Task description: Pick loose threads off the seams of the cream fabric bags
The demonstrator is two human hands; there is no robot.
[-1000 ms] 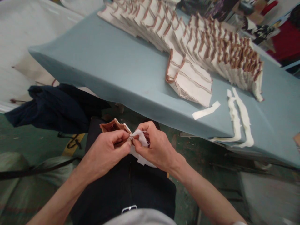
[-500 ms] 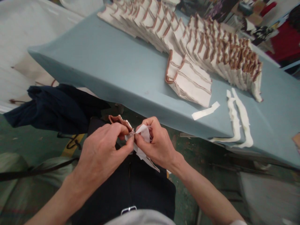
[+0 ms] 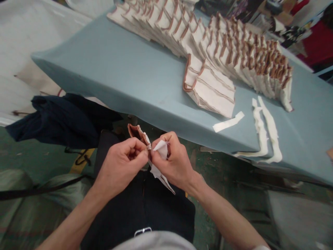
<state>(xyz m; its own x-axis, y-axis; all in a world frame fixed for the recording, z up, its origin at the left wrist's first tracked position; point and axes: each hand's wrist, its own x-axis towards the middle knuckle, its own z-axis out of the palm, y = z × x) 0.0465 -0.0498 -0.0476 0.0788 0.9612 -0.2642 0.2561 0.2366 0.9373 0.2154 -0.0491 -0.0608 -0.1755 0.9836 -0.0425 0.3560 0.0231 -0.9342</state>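
Note:
A white fabric piece with brown edging is between my two hands, above my dark-clad lap. My right hand is closed around its white part, and a pale flap sticks up between thumb and fingers. The fabric's lower end hangs beneath that hand. My left hand is closed in a pinch at the fabric's edge, its fingertips close to my right thumb. What the left fingertips pinch is too small to make out.
Beyond my hands stands a blue-covered table. On it lie long rows of white, brown-edged pieces, one separate folded piece, a short white strip and longer strips. Dark blue cloth hangs at the left.
My left hand has drawn slightly left and its fingers have curled in more. The brown-edged end has shifted a little right and up. My right hand stays almost in place.

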